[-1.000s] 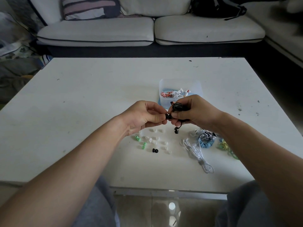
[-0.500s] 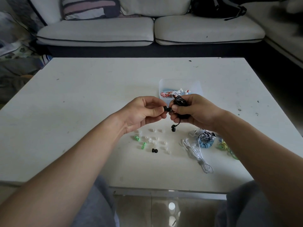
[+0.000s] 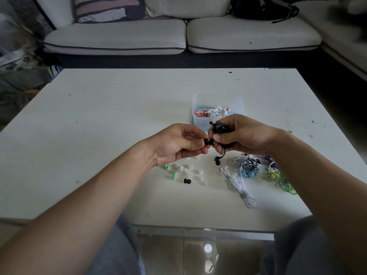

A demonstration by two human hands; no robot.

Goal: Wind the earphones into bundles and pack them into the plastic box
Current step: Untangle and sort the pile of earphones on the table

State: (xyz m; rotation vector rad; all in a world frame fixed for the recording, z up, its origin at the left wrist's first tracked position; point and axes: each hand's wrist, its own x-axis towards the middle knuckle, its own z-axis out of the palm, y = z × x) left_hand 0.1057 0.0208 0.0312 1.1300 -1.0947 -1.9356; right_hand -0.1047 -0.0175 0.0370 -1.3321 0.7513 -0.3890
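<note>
Head-worn view, forward and down, near the table (image 3: 103, 135)

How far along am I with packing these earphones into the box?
Done: red-striped and white bundles lie in the plastic box. In hand: the right hand grips the black earphones, the left hand pinches one earbud. Left: white set, blue bundle, green set on the table.

I can make out no writing from here: no label, brand, number or sign is legible on the plastic box (image 3: 198, 124), the black earphones (image 3: 219, 128) or the white table (image 3: 119, 116).
</note>
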